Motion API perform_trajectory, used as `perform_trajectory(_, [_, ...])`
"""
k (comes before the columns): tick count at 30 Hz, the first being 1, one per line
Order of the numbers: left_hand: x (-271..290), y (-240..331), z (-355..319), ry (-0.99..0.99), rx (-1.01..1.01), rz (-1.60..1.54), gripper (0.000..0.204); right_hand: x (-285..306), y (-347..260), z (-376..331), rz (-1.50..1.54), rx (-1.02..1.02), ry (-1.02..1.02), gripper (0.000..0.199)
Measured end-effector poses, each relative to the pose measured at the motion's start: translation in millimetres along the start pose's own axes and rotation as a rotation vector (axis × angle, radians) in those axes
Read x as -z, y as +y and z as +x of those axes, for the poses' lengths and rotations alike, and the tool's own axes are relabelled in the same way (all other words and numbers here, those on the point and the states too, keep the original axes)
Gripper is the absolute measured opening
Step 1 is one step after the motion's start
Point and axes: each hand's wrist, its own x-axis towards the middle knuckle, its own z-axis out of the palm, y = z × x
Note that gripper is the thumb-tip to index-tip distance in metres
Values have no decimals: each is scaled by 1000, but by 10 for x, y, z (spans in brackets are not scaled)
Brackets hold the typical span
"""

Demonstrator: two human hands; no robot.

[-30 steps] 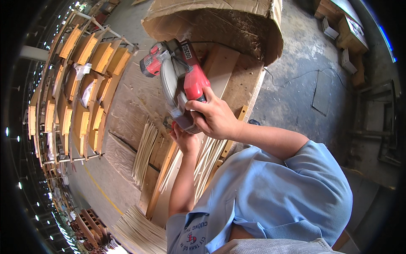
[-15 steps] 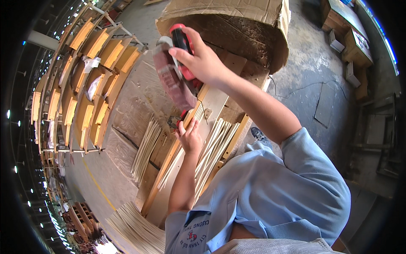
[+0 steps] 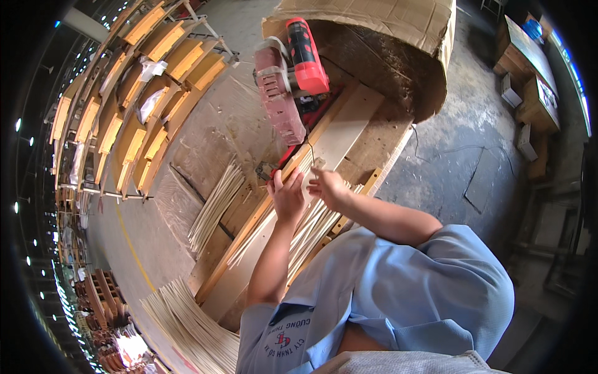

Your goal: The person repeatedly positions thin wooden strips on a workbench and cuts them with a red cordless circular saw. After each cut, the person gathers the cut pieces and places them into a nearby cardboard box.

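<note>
A dusty red miter saw with a black-and-red handle stands raised at the far end of a long wooden bench, no hand on it. My left hand lies closed over the ends of thin pale wooden strips, by the saw's red base. Close to its right, my right hand has its fingers curled near a small wooden block and a thin dark wire. What the right fingertips hold, if anything, is too small to make out. A loose bundle of strips lies below both hands.
A large cardboard box opens toward the bench behind the saw. More strips lie left of the wooden rail, and a big bundle sits nearer. A rack of wooden parts stands at left.
My right hand has let go of the saw handle and come down beside my left hand. The left hand stays at the strips. The view has shifted slightly.
</note>
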Motion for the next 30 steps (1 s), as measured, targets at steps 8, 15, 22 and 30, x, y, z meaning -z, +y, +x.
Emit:
perform_trajectory(8, [181,-150,-144,97,50,-149,43,-505,71,399,-67,6,122,47])
perform_trajectory(15, [506,-252,-655,81,101,24,62,-863,181,426,-233,-30,205,43])
perform_trajectory(22, [1025,-648,-886,-89,321,202,77,-868,382,247,311,-113,-247,34])
perform_trajectory(30, [1347,-2136,-1043,-330,643,390,37,-663,-66,119,-1504,627,-285,30])
